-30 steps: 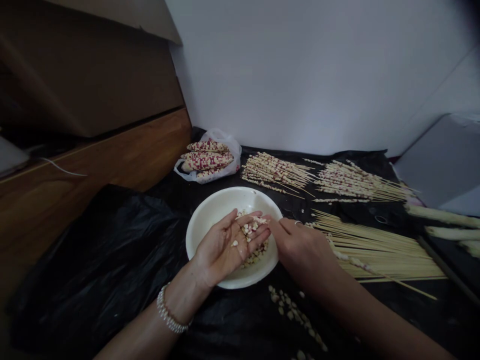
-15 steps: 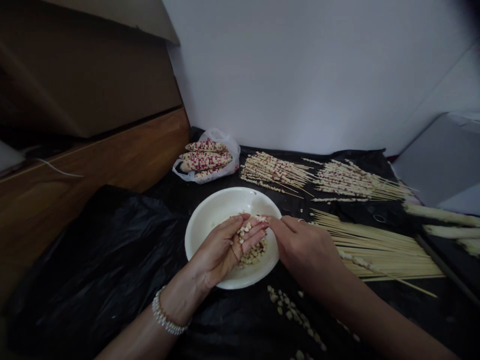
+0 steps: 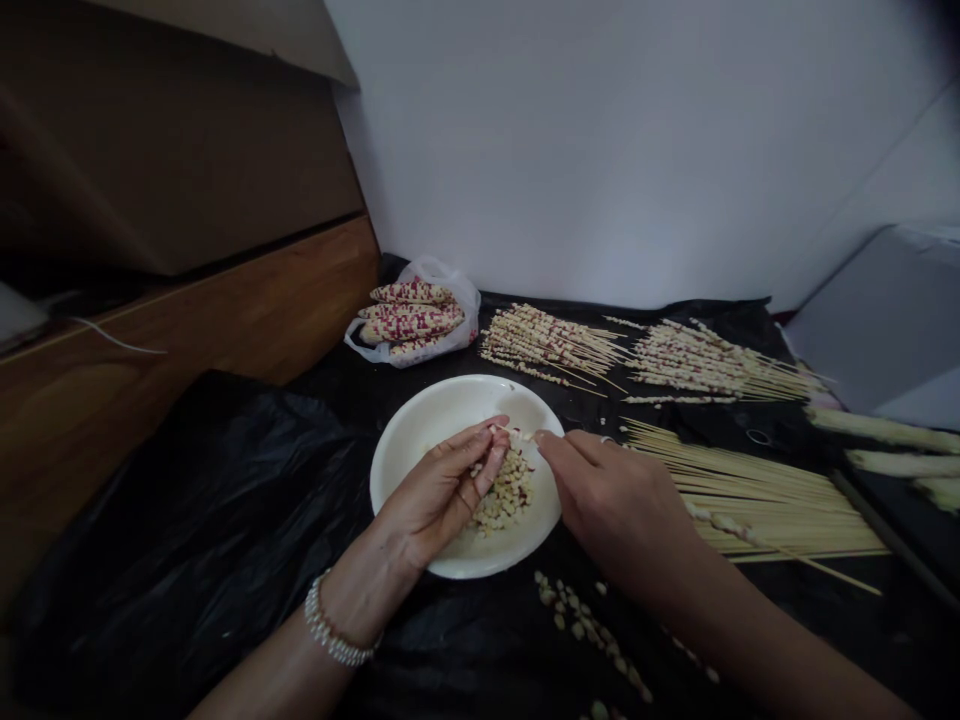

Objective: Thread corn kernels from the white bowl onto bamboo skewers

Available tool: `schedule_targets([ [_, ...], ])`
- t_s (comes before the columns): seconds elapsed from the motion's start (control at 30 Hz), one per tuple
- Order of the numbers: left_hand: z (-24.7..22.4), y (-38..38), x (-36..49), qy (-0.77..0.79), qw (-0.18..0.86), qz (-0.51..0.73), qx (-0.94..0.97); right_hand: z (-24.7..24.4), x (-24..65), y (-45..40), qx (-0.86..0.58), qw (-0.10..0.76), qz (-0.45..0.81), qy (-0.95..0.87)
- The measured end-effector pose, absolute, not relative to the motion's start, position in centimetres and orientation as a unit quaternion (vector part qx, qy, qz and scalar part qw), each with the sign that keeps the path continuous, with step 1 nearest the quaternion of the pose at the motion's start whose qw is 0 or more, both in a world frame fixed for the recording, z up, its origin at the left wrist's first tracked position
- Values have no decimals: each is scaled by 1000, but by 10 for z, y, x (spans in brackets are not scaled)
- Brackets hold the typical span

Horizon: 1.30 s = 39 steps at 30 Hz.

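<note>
one bowl (image 3: 405, 450), one bracelet (image 3: 335, 627), two hands (image 3: 442, 485) (image 3: 619, 500)

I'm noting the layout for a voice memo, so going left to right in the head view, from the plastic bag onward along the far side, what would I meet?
Plastic bag with speckled corn cobs, first kernel-skewer pile, second kernel-skewer pile, pale cob-like pieces.

Honestly can't make out whether the left hand (image 3: 446, 485) is pinching a loose kernel or the tip of the skewer (image 3: 517, 434), it's just too tiny, and the right hand (image 3: 615, 490) hides the rest of that stick. The left one also blocks some of the bowl (image 3: 384, 465), while the bare cobs (image 3: 900, 465) and big box (image 3: 187, 130) get chopped off by the frame edges.
</note>
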<state>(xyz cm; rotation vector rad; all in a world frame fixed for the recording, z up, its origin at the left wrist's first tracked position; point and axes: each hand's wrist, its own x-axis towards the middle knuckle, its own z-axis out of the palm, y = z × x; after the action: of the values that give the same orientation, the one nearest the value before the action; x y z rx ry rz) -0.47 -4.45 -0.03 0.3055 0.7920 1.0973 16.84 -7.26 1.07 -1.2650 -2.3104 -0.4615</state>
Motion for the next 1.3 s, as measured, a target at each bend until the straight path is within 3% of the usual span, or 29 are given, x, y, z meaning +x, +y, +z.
schedule_targets([
  [1.3,3,-47,1,384,743,514,190,10,166,-76,-464,216,-148,-846],
])
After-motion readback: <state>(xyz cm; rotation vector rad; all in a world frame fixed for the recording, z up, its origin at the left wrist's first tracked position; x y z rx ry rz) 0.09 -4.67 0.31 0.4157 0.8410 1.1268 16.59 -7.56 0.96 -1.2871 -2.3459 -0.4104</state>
